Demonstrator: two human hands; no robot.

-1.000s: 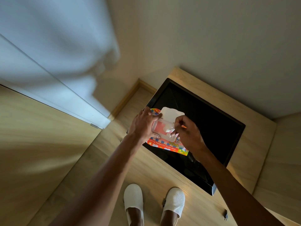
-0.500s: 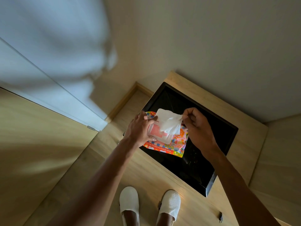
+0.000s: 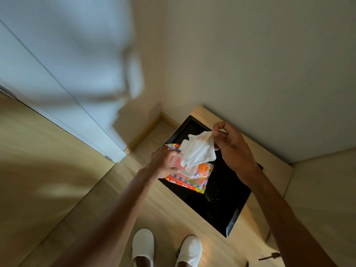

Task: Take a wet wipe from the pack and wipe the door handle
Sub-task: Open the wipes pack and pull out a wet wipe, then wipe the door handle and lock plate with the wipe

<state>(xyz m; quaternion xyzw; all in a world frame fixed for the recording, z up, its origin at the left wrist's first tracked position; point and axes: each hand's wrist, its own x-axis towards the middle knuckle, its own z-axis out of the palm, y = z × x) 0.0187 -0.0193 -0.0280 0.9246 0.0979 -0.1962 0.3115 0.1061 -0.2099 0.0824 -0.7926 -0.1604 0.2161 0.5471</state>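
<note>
A: Head view: we're over a glossy black flat panel (image 3: 221, 191) lying on a light wooden counter (image 3: 269, 160). White waffle slippers (image 3: 143, 245) on the wood floor below, pale sliding door (image 3: 57, 78) at left, blurred. Nothing between hands and pack.

B: Hands?

A: Our left hand (image 3: 163, 162) is clamped on the colourful orange-and-pink wet-wipe pack (image 3: 196, 176), flip lid open, pack resting on the panel. Our right hand (image 3: 233, 147) pinches the white crumpled wet wipe (image 3: 198, 151), raised; its lower end meets the pack's opening.

wet wipe (image 3: 198, 151): drawn further out of pack (image 3: 194, 180) | right hand (image 3: 231, 145): risen up and away
</note>
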